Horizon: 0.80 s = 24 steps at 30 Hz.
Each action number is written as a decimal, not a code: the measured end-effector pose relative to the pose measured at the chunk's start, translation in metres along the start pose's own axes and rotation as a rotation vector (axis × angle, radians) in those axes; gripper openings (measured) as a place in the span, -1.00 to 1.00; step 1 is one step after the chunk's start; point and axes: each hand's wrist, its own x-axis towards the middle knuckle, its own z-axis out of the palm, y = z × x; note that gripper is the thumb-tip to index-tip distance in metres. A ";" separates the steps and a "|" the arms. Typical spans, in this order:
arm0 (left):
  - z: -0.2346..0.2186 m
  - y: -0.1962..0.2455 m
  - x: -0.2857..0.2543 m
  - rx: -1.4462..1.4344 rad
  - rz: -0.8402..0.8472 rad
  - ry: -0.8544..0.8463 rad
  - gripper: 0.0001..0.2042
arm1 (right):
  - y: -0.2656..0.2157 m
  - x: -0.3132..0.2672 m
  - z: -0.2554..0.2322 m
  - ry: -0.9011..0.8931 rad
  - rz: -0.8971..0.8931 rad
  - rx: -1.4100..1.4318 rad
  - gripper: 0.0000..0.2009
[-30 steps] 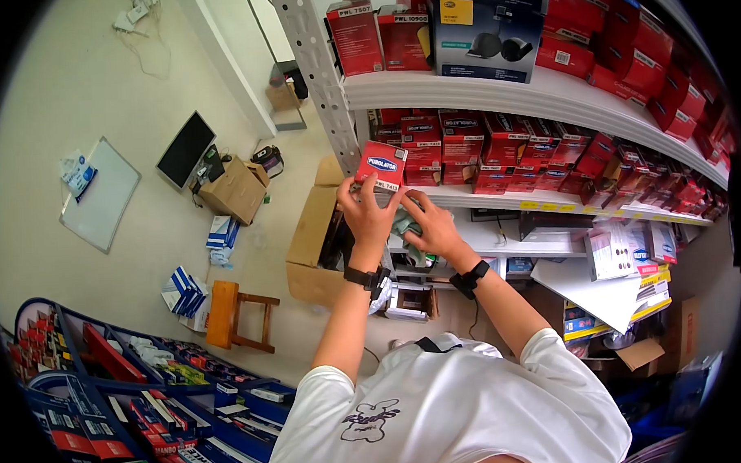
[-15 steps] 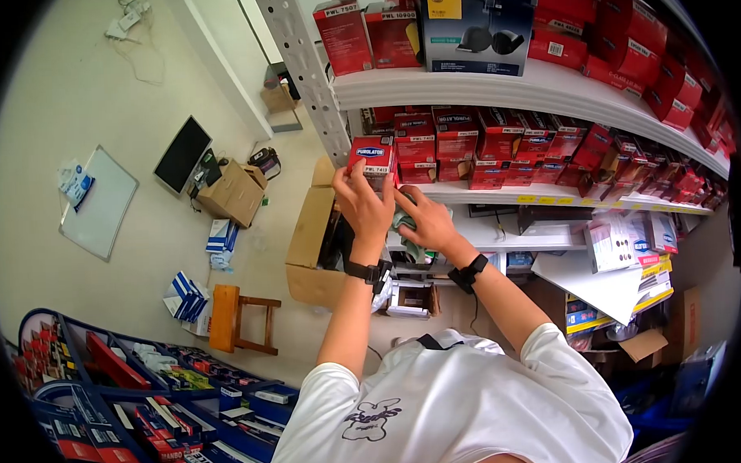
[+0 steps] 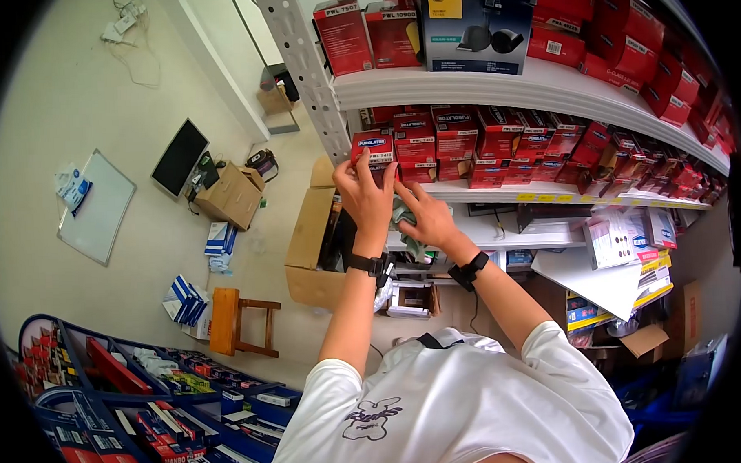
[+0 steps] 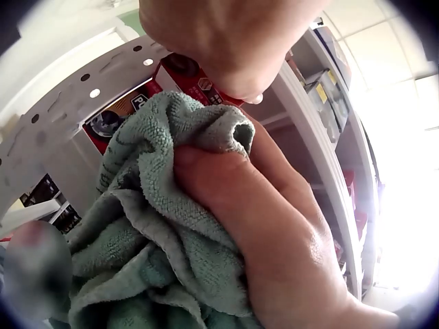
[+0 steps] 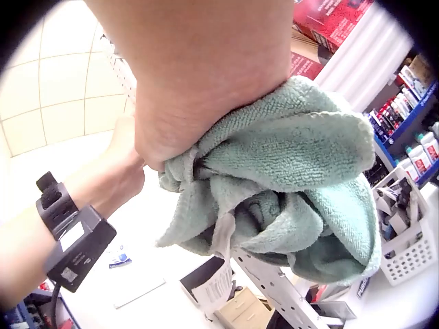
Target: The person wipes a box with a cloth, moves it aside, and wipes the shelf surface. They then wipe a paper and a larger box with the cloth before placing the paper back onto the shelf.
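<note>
While against the loose left grip [image 3: 365,197], red box [image 3: 372,142] near right grip [image 3: 430,220] round green cloth [image 5: 281,161]

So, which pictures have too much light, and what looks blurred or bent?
Head view: black corners, upper shelf bowed, likely by the lens. Left wrist view: white glare at right, grey shape blurred at lower left. Right wrist view: washed-out white below the green cloth.
</note>
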 end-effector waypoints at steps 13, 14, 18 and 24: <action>0.010 -0.030 -0.002 0.028 0.114 -0.034 -0.43 | 0.002 0.006 0.005 0.204 -0.081 -0.068 -0.40; 0.009 -0.030 -0.003 0.010 0.118 -0.035 -0.48 | 0.003 0.005 0.006 0.200 -0.076 -0.068 -0.40; 0.006 -0.041 -0.028 -0.048 0.204 -0.076 -0.68 | 0.007 0.006 0.015 0.253 -0.107 -0.176 -0.46; -0.003 -0.040 -0.061 -0.232 0.331 -0.371 -0.72 | 0.022 -0.002 0.030 0.305 -0.182 -0.213 -0.59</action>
